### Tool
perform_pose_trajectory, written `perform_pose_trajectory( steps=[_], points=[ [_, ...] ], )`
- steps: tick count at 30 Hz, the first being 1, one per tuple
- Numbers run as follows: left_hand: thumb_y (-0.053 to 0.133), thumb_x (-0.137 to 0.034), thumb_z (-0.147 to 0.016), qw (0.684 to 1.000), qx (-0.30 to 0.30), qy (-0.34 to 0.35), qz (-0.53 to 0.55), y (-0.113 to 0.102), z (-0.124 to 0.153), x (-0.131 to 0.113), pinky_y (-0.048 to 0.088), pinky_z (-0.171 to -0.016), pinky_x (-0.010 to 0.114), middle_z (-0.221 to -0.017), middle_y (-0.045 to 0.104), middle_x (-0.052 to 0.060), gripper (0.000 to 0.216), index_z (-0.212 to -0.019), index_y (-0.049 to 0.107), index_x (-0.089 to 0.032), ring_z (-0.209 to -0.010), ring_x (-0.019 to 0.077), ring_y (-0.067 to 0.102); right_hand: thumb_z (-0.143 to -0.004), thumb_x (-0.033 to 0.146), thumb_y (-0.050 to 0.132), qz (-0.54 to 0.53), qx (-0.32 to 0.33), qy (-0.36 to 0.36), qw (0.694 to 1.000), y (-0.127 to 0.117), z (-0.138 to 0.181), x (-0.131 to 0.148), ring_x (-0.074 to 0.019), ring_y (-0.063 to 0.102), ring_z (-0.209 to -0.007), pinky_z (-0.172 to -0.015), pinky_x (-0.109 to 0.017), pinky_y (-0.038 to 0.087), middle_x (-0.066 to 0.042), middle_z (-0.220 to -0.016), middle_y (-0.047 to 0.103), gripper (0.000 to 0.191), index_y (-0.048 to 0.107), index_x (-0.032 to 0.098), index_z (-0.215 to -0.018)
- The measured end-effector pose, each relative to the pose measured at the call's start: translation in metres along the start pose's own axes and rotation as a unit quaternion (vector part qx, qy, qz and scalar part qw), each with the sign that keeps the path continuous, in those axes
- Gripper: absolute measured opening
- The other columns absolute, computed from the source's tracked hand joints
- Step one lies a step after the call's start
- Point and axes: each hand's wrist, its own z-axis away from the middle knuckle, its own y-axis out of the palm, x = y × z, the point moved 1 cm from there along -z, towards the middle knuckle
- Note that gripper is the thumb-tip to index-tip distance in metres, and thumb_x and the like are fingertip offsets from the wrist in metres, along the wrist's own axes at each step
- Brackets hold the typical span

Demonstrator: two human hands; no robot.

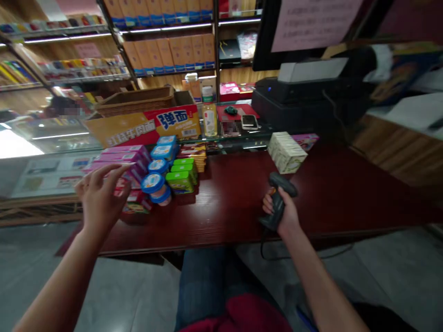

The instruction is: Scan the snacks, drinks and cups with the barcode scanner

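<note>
My right hand (282, 210) is wrapped round a dark grey barcode scanner (277, 203), whose cable hangs over the counter's front edge. Fingers apart and curved, my left hand (105, 193) hovers beside purple boxes (136, 159), with nothing visible in it. Red packs (138, 200) partly show behind that hand. Just to the right stand blue-lidded tubs (154, 182), green boxes (180, 180) and a stack of brown-and-yellow packets (197, 154). Beyond the scanner sits a row of pale patterned boxes (285, 152), with a pink-purple packet (306, 140) behind it.
The dark red counter (221, 212) spans the view. At its back are a printed carton (173, 122), a wicker basket (138, 99), a drink bottle (209, 115) and a phone (249, 122). A black register machine (297, 101) stands at back right. Stocked shelves (169, 27) line the wall.
</note>
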Motion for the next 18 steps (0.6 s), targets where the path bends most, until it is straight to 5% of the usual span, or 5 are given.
perform_pose_trajectory(
  steps=[5, 9, 13, 18],
  points=[
    [0.064, -0.035, -0.092, 0.996, -0.015, 0.012, 0.086, 0.012, -0.026, -0.065, 0.041, -0.112, 0.065, -0.145, 0.061, -0.016, 0.068, -0.144, 0.04, -0.072, -0.132, 0.0371, 0.059, -0.071, 0.047, 0.085, 0.009, -0.008, -0.032, 0.999, -0.04, -0.001, 0.034, -0.0081, 0.041, -0.046, -0.039, -0.018, 0.037, 0.005, -0.06, 0.05, 0.037, 0.06, 0.02, -0.077],
    [0.062, -0.031, -0.095, 0.977, 0.007, 0.138, 0.165, 0.045, -0.056, -0.168, 0.051, -0.1, 0.057, -0.124, 0.071, -0.002, 0.06, -0.146, 0.049, -0.059, -0.112, 0.0325, 0.068, -0.069, 0.047, 0.087, 0.017, -0.053, -0.084, 0.995, -0.087, -0.005, 0.085, -0.0081, 0.043, -0.046, -0.039, -0.017, 0.037, 0.004, -0.059, 0.051, 0.04, 0.059, 0.019, -0.075],
    [0.057, -0.029, -0.1, 0.936, 0.124, 0.242, 0.226, 0.116, -0.092, -0.299, 0.051, -0.099, 0.048, -0.129, 0.069, 0.008, 0.038, -0.137, 0.061, -0.03, -0.119, 0.0295, 0.065, -0.07, 0.046, 0.085, 0.009, -0.095, -0.115, 0.989, -0.131, -0.013, 0.131, -0.008, 0.043, -0.047, -0.039, -0.017, 0.038, 0.004, -0.058, 0.051, 0.039, 0.058, 0.019, -0.075],
    [0.063, -0.035, -0.099, 0.912, 0.288, 0.206, 0.207, 0.219, -0.144, -0.438, 0.053, -0.095, 0.041, -0.136, 0.065, 0.019, 0.041, -0.133, 0.065, -0.012, -0.121, 0.0294, 0.066, -0.077, 0.046, 0.079, -0.055, -0.101, -0.174, 0.978, -0.154, -0.013, 0.149, -0.006, 0.037, -0.046, -0.04, -0.015, 0.035, 0.006, -0.061, 0.044, 0.037, 0.054, 0.02, -0.079]
  ],
)
